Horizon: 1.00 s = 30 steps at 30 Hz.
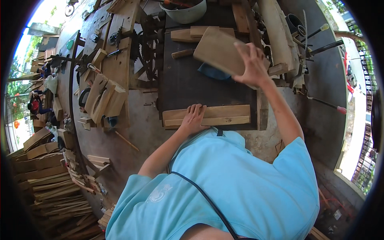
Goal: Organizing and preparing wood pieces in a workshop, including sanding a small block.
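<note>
At the table's near edge, my left hand [194, 118] grips a long light wooden board [232, 112], its fingers curled on the top; a narrow strip [224, 120] lies along the board's near side. My right hand [252, 64] holds a wide rectangular board [216, 48] by its right side, tilted over the dark tabletop [176, 88]. A blue object [212, 72], perhaps cloth, is partly hidden under that board. Near it lie a short round wooden piece [182, 53] and short wooden blocks [184, 36]. A pale bowl [182, 12] with tools stands at the far end.
Benches [104, 28] with tools and cut wood [104, 96] line the left. A beam [280, 40] and long-handled clamps [328, 48] are on the right. Stacked planks [56, 188] fill the lower left. People [35, 102] are at work at the far left. A stick [126, 140] lies on the floor.
</note>
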Tool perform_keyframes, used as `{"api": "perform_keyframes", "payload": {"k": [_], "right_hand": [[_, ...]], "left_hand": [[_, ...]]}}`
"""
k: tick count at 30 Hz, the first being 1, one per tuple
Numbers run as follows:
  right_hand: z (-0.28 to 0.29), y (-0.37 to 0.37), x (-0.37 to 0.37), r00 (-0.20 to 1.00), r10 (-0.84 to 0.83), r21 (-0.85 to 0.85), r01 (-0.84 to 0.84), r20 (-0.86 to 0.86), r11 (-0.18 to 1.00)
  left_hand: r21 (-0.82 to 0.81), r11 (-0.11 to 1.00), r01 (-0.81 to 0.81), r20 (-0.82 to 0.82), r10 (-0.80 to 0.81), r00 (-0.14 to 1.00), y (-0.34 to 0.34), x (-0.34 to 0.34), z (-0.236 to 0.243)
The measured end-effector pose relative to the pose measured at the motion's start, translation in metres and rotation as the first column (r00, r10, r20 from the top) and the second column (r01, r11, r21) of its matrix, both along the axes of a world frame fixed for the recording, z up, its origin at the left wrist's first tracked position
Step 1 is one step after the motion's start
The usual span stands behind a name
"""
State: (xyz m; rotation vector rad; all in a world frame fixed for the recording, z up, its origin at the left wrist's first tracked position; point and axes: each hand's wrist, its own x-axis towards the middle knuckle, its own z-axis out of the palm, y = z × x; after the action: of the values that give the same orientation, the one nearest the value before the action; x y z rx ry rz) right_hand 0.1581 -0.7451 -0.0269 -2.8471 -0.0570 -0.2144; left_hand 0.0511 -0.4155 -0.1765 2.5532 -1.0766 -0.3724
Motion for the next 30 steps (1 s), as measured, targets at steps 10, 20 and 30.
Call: {"api": "perform_keyframes", "payload": {"k": [10, 20, 30], "right_hand": [[-0.072, 0.086, -0.049, 0.861, 0.440, 0.074, -0.437, -0.256, 0.897], [-0.117, 0.115, -0.080, 0.827, 0.512, 0.215, -0.470, -0.232, 0.856], [-0.106, 0.067, -0.060, 0.781, 0.311, 0.612, 0.113, -0.542, 0.783]], "left_hand": [[-0.042, 0.999, 0.015, 0.055, -0.012, 0.998, 0.091, -0.030, 0.028], [-0.030, 0.998, 0.047, 0.024, -0.047, 0.999, 0.108, -0.025, 0.052], [-0.103, 0.990, 0.099, 0.008, -0.099, 0.995, 0.034, 0.042, 0.064]]}}
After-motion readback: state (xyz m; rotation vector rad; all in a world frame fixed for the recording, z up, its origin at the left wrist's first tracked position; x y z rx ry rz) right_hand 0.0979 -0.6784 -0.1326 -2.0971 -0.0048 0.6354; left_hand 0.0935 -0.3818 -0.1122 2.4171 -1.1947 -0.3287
